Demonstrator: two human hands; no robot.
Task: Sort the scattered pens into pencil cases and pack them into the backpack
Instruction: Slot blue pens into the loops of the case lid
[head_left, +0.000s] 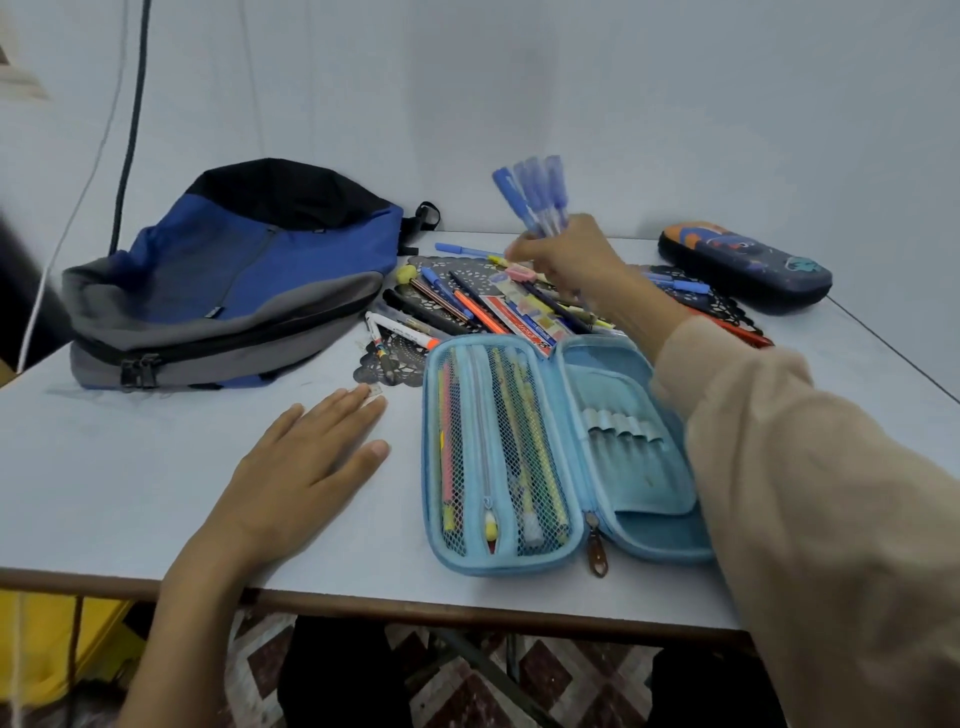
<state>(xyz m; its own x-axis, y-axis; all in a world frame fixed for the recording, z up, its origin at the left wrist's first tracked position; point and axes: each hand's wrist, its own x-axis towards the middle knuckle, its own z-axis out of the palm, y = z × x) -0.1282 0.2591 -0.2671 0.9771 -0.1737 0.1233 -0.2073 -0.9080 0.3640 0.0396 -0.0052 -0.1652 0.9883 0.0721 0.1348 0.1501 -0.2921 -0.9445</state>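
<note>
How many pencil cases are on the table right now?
2. A light blue pencil case lies open near the front edge, before the pen pile; a dark patterned pencil case lies shut at the far right. The backpack could hide another.

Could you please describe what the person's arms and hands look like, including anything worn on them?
The left hand and its forearm are bare, with no sleeve, glove, ring or watch visible. The right arm wears a loose long beige fabric sleeve reaching the wrist; the right hand is bare too.
</note>
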